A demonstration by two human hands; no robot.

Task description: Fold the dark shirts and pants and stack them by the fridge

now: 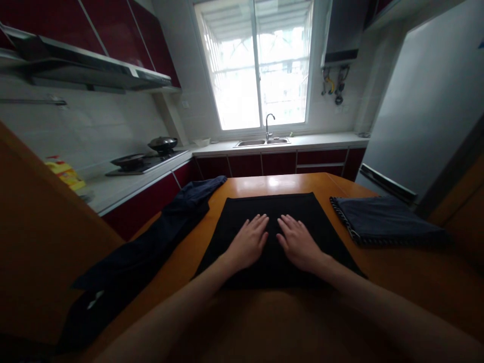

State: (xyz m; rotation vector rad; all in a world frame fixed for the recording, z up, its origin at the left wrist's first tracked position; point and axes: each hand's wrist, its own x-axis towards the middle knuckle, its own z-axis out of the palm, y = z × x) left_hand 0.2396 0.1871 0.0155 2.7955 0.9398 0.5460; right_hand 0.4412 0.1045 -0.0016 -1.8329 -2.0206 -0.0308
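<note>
Beneath the left hand and right hand, each grip spread flat, lies a smooth black cloth on the orange-brown wooden tabletop; its near edge fades into shadow. Bare wood separates it from a long dark-blue garment, left, and folded grey-blue cloth, right.

We rest our left hand and right hand on black cloth, navy cloth at its nine o'clock, grey cloth at three.
</note>
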